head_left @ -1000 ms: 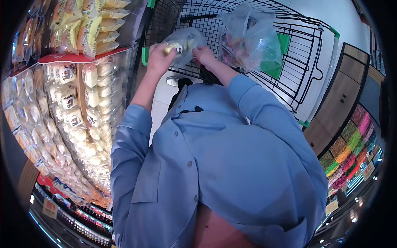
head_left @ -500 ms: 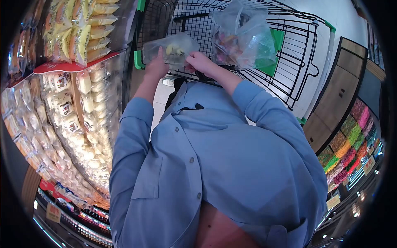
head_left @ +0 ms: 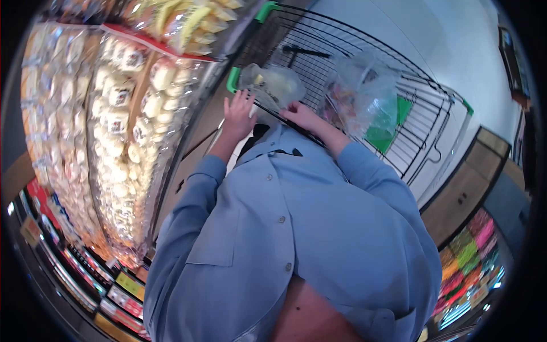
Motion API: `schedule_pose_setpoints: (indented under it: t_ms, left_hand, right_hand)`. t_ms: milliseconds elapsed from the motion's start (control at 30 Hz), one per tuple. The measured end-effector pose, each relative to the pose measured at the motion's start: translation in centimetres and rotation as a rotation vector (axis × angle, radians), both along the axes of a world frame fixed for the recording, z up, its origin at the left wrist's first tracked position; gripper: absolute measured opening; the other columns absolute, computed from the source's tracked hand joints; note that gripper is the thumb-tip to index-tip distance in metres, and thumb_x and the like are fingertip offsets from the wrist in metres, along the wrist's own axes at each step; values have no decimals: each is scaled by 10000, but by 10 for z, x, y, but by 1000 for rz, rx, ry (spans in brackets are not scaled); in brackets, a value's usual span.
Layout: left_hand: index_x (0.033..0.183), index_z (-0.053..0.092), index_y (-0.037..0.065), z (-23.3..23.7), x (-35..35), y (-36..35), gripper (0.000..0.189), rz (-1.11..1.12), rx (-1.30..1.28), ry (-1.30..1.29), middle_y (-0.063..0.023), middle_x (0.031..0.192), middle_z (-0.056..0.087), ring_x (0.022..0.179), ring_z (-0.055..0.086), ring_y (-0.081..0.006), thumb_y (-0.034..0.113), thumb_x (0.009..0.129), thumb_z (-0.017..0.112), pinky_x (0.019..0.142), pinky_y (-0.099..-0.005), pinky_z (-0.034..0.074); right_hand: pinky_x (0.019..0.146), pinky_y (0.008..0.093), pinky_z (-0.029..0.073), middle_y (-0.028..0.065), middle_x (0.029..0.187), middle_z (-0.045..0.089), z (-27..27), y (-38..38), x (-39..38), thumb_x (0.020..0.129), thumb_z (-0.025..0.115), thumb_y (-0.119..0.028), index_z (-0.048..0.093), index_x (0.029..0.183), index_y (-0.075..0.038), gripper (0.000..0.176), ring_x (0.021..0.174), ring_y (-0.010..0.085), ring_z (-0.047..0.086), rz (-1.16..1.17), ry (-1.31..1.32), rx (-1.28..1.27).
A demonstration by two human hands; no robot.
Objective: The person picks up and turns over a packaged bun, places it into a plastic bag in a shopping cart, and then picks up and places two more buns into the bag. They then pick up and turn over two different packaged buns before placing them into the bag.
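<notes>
A clear plastic bag (head_left: 279, 85) with pale yellowish items inside rests at the near left corner of the shopping cart (head_left: 364, 43). Just below it is my left hand (head_left: 239, 117), its fingers stretched and spread beside the cart's near rim; nothing shows in its grasp. My right hand (head_left: 306, 118) is closed at the bag's lower right edge, next to the black rim, and appears to pinch the plastic. The pinch itself is partly hidden. A larger clear bag (head_left: 353, 85) of colourful packages stands in the cart, to the right of my right hand.
Packed rolls or buns (head_left: 117, 114) hang in clear wrappers on the lit shelf at left, above it yellow packages (head_left: 191, 23). A green panel (head_left: 380, 139) sits inside the cart. Wooden cabinets (head_left: 470, 171) and a colourful display (head_left: 467, 251) stand at right.
My left hand has opened its pointing fingers and come off the bag to the cart's near edge. The bag looks more bunched. The view has turned, moving the cart rightward.
</notes>
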State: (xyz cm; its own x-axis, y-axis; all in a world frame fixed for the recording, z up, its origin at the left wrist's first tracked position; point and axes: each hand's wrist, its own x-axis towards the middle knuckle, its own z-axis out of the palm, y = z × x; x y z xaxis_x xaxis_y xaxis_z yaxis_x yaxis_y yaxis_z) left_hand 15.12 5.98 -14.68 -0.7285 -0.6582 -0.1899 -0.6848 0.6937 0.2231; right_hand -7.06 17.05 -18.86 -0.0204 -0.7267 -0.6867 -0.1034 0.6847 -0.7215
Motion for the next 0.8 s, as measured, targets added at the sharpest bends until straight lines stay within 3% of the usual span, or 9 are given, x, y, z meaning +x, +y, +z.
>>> schedule_pose_setpoints:
  t_ms: [100, 167, 300, 367, 567, 633, 667, 767, 800]
  left_hand:
    - [1479, 347, 127, 10, 18, 15, 794, 100, 139, 120, -228, 1491, 359, 1301, 448, -388, 158, 772, 706, 1088, -582, 307]
    - [1482, 332, 95, -22, 44, 28, 763, 236, 273, 5, -259, 1493, 340, 1270, 473, -419, 226, 811, 672, 1059, -563, 361]
    - [1400, 446, 69, -54, 92, 41, 618, 592, 669, -235, -241, 1318, 552, 1210, 542, -385, 339, 863, 590, 1006, -483, 443]
    - [1353, 493, -2, -53, 118, 48, 595, 646, 730, -216, -239, 1306, 569, 1204, 548, -387, 342, 877, 583, 1022, -436, 444]
    - [1311, 540, -1, -70, 177, 81, 556, 772, 664, -38, -224, 1304, 578, 1213, 550, -366, 343, 877, 573, 1034, -420, 440]
    - [1311, 538, 1, -63, 180, 89, 553, 851, 675, 7, -218, 1308, 576, 1227, 540, -361, 338, 873, 564, 1042, -413, 436]
    - [1307, 543, 3, -59, 182, 93, 551, 895, 698, 35, -218, 1296, 584, 1219, 547, -362, 340, 872, 569, 1041, -411, 437]
    - [1294, 557, 6, -43, 186, 99, 543, 945, 737, 79, -223, 1272, 599, 1203, 559, -368, 345, 870, 574, 1040, -412, 440]
    - [1286, 566, 8, -42, 189, 99, 537, 939, 764, 66, -228, 1259, 606, 1195, 564, -373, 347, 870, 573, 1039, -415, 441]
  right_hand:
    - [755, 373, 514, 153, 932, 689, 6, -3, 2, 799, 723, -474, 628, 1027, 3, 537, 856, 260, 659, 163, 130, -29]
    - [765, 361, 515, 151, 907, 701, -1, -4, 5, 830, 717, -395, 647, 1024, 11, 454, 833, 262, 671, 111, 107, -69]
    - [795, 380, 517, 167, 941, 708, -1, -10, -5, 845, 699, -422, 661, 1059, 7, 481, 876, 291, 681, 192, 177, -58]
    - [803, 385, 517, 176, 940, 706, 2, -16, -9, 848, 695, -428, 665, 1051, 8, 481, 886, 298, 681, 226, 217, -25]
    - [757, 381, 524, 182, 920, 708, 2, -39, -23, 816, 721, -454, 675, 1013, 29, 524, 850, 286, 683, 385, 325, 23]
    - [672, 326, 522, 131, 864, 703, 11, -51, -21, 833, 726, -394, 681, 1003, 12, 442, 764, 187, 664, 438, 335, 159]
    - [657, 318, 529, 129, 866, 706, 20, -60, -22, 802, 742, -439, 688, 973, 10, 484, 741, 187, 666, 491, 335, 236]
    - [651, 330, 535, 155, 865, 703, 38, -79, -18, 791, 718, -492, 696, 913, 18, 525, 734, 209, 678, 682, 473, 200]
    - [644, 336, 536, 160, 828, 700, 43, -82, -15, 795, 696, -503, 698, 881, 22, 532, 712, 222, 681, 793, 605, 66]
